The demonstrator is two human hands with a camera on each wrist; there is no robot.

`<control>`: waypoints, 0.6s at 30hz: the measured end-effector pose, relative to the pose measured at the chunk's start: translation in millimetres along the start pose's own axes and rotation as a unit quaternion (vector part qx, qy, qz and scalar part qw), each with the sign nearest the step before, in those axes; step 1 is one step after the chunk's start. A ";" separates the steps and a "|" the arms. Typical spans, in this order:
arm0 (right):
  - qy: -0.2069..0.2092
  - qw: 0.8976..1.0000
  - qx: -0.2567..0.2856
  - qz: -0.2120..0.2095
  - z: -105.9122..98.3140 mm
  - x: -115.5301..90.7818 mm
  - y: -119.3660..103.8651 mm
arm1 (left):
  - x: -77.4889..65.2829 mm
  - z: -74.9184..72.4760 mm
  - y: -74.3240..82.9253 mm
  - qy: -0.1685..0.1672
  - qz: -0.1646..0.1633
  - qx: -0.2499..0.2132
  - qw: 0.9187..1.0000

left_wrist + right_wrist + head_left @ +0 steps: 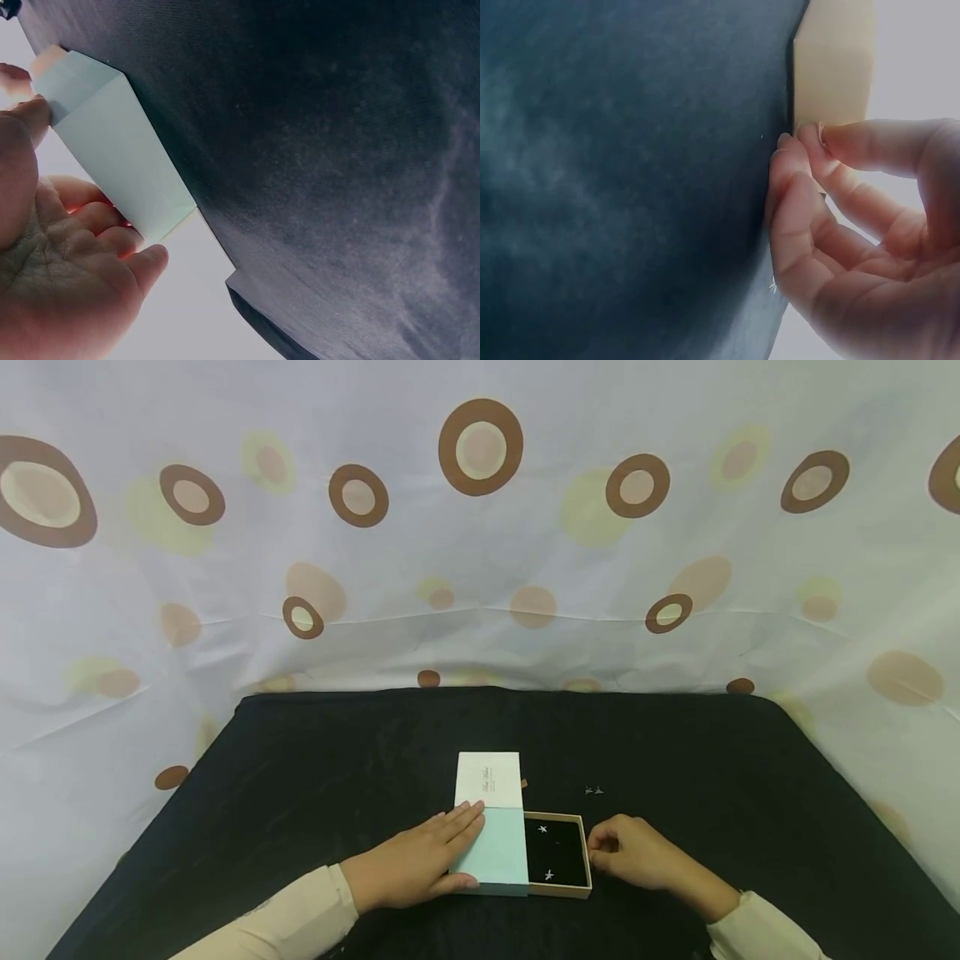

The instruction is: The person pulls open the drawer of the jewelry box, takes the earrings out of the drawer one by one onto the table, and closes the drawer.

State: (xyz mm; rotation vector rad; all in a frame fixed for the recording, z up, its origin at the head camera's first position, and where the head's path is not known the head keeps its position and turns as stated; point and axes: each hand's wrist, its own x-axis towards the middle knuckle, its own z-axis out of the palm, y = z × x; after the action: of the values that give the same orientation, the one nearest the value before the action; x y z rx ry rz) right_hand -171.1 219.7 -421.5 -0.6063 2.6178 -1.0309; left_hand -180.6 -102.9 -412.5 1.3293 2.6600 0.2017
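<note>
Jewellery-box drawer (561, 891) jutted from pale-blue box sleeve (502, 847), well inside black-covered table's (712, 777) far edge; left hand (416, 864) lay straight-fingered on sleeve, right hand (637, 852) curled at drawer's end, pinch uncertain; level, straight sliding seemed best.

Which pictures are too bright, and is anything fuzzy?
Head: evenly lit, but writing on the box is too small to read clearly; left wrist: washed-out white behind the left hand; right wrist: white glare beside the right hand, and the dark cloth looks bluish and hazy.
</note>
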 end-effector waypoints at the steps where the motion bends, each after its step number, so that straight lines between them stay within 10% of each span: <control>1: 0.000 1.000 -0.003 -0.001 -0.3 -0.3 0.5 | -0.2 0.0 -0.1 -0.001 -0.001 0.000 1.000; 18: -0.003 1.000 -0.013 -0.007 -1.2 1.7 3.1 | -1.2 -0.7 -2.9 0.000 0.000 -0.003 1.000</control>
State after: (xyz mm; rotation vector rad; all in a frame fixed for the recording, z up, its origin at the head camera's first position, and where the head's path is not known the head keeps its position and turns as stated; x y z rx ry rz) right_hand -173.9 221.7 -423.0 -0.6330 2.6282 -0.9995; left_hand -182.3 -105.6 -412.3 1.3265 2.6578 0.2083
